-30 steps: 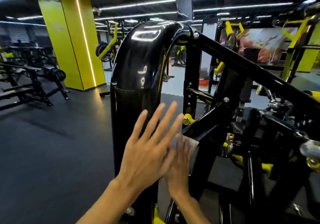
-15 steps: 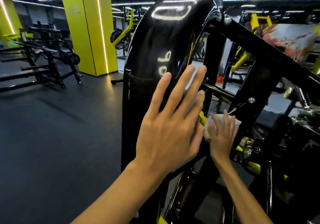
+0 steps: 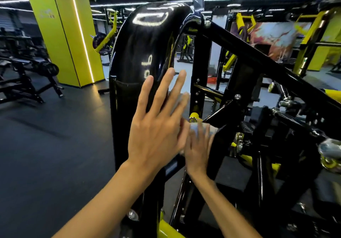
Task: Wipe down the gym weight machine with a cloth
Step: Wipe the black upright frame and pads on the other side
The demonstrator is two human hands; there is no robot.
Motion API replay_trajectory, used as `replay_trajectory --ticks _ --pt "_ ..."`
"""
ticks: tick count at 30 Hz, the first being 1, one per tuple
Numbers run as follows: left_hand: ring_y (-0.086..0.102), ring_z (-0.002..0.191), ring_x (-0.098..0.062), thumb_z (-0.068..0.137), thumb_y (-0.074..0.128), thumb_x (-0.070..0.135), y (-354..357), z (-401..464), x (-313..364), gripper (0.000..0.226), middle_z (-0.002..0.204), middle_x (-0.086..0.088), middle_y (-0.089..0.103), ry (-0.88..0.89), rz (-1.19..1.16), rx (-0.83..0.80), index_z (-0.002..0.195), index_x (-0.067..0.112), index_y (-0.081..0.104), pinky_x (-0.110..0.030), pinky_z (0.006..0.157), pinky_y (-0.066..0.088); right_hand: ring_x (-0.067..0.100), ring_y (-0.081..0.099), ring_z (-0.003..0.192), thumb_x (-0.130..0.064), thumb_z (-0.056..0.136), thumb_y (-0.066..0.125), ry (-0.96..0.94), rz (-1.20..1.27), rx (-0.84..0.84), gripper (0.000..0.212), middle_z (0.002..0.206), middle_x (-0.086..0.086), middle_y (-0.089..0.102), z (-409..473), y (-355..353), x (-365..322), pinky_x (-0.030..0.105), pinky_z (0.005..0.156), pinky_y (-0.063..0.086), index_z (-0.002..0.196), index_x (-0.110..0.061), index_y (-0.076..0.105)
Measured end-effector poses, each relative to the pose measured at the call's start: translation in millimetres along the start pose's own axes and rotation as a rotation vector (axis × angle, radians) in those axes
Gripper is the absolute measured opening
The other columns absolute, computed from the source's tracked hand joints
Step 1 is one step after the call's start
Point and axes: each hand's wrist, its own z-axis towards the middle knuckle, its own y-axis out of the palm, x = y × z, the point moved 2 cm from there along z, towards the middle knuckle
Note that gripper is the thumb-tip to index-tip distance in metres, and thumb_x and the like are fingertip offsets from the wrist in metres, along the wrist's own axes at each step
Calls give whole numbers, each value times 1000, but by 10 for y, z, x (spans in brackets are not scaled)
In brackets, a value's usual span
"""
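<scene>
Cloth [image 3: 202, 128] lies under right hand [image 3: 198, 151] fingers, pressed flat on black frame bar [image 3: 219, 136], blurred, prob. mid-wipe. Left hand [image 3: 156, 125] fingers spread wide, holding nothing, beside glossy shroud [image 3: 140, 57]. Next, I'd say: work cloth along bar w/ steady pressure.

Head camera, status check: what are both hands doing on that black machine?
Left hand open, fingers spread by glossy black curved shroud. Right hand flat, pressing pale cloth on black frame. Nothing blocking.
</scene>
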Motion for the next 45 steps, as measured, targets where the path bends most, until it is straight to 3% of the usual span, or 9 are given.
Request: replay_trajectory --ticks 8,12,16,21,31,35,38,40,45 --pt "16 155 -29 95 44 32 7 -8 5 51 166 -6 25 -2 -35 59 141 17 59 -53 126 8 20 2 157 -52 109 9 -197 14 -67 46 168 -6 13 -688 103 -472 38 126 -10 150 -62 -8" --pt "16 155 -29 94 45 33 20 -7 10 51 165 -7 26 11 -35 56 141 17 58 -54 126 10 16 4 158 -56 107 22 -352 -45 -158 48 168 -23 2 -294 -5 -38 39 127 -6 153 -58 9" --pt "13 156 -29 98 33 33 22 -2 7 52 166 -8 25 14 -45 36 140 15 59 -52 127 5 4 -1 156 -69 101 17 -217 48 -164 39 158 -40 10 299 -205 349 36 127 -6 135 -60 35" --pt "12 156 -27 97 34 32 42 -12 -3 51 166 -7 25 6 -64 36 138 17 60 -51 127 4 9 2 156 -78 95 13 -93 -14 -133 64 163 -3 33 850 -337 797 33 125 -10 128 -41 54" --pt "15 156 -27 97 28 31 26 -12 5 54 165 -7 27 2 -43 37 135 16 63 -51 127 6 32 12 156 -53 90 20 135 -55 74 65 164 9 32 731 -177 457 51 126 1 119 -19 69" --pt "17 155 -28 98 26 33 18 -20 6 56 165 -7 28 6 -46 46 136 16 62 -52 127 8 26 7 157 -52 102 29 -34 15 39 30 167 -5 21 37 38 -13 55 125 1 131 -57 34" --pt "17 155 -28 97 33 32 18 -19 2 52 164 -7 29 3 -41 51 136 16 62 -53 126 9 10 -14 156 -38 104 41 -135 32 -5 58 163 -32 -18 -416 102 -322 43 125 -4 141 -65 5" --pt "17 155 -29 95 39 32 21 -17 3 50 164 -7 29 2 -36 49 137 16 62 -53 126 8 10 -18 155 -45 104 31 -162 49 -63 64 159 -35 -24 -507 88 -349 43 124 -7 144 -69 -12" --pt "16 155 -30 97 34 33 25 -17 12 51 165 -8 28 14 -28 41 137 17 62 -54 126 8 19 3 158 -58 106 18 -360 -23 -183 48 165 -30 -4 -177 -60 3 48 126 0 148 -65 -4"
